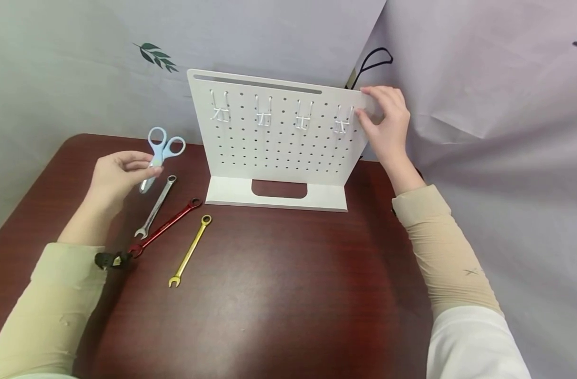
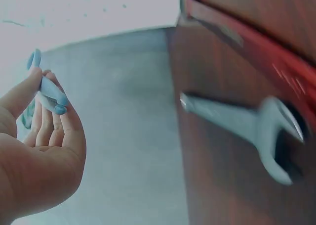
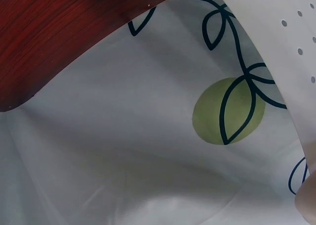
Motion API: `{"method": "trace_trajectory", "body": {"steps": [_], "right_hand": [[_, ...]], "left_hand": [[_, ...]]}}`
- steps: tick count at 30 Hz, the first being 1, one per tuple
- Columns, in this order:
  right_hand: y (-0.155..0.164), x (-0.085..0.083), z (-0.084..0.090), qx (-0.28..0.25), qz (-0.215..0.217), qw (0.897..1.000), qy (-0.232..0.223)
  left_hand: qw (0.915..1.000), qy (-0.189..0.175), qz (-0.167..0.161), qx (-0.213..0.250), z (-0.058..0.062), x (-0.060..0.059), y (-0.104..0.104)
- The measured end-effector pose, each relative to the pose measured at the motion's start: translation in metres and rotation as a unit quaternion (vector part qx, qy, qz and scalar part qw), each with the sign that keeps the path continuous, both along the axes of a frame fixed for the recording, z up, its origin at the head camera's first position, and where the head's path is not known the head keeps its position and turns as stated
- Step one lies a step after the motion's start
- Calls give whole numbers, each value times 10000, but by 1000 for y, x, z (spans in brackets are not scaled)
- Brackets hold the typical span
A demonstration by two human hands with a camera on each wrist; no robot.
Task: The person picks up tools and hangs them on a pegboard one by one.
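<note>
Reddish-brown table (image 1: 279, 273): silver wrench (image 1: 157, 207), red wrench (image 1: 167, 226), yellow wrench (image 1: 191, 251) on left; white pegboard (image 1: 273, 138) standing toward back.

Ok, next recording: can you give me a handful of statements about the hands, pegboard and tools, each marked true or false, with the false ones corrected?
1. The left hand holds the blue scissors. True.
2. The right hand grips the white pegboard at its upper right corner. True.
3. The blue scissors hang from the pegboard. False: they are in the left hand.
4. A silver wrench, a red wrench and a yellow wrench lie on the table. True.
5. The yellow wrench lies between the other two. False: the red wrench does.
6. The pegboard lies flat. False: it stands up on its base.
</note>
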State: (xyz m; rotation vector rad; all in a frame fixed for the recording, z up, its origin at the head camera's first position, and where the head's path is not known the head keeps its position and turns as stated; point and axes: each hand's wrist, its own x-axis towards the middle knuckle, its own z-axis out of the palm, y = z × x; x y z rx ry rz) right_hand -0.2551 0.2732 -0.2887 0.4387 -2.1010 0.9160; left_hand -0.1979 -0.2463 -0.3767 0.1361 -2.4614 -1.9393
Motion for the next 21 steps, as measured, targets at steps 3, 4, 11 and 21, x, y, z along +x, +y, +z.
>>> {"method": "trace_trajectory", "body": {"steps": [3,4,11,21], "right_hand": [[1,1,0,8,-12,10000,-19],[1,1,0,9,-14,10000,-17],[2,1,1,9,-16,10000,-15],[2,1,-1,47,-37,10000,47]], "left_hand": [[9953,325,84,907,8,4,15],[9922,429,98,1167,11,5,20],[9811,904,-10,1712,32,8,54],[9699,1046,-322,2175,43,-7,87]]}}
